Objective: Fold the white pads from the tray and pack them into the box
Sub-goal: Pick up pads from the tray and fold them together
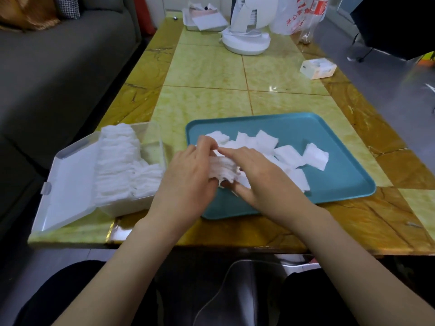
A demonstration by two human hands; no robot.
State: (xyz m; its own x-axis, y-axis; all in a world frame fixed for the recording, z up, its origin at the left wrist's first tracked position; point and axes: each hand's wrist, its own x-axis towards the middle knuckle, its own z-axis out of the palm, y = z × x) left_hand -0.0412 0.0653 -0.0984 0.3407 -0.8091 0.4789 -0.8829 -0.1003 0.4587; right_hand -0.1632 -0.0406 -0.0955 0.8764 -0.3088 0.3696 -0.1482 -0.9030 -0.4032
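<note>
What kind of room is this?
Probably a living room at home: a grey sofa sits beside a low tiled table, which has a small white fan and a plastic shopping bag on it.

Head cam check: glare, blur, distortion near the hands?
Head view: glare patches on the glossy table; wide-angle bows its edges; loose pads on the tray blown out, little texture; stack held by left hand and right hand slightly soft.

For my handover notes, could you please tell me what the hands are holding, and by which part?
Both hold one stack of white pads: left hand at its left end, right hand at its right end.
</note>
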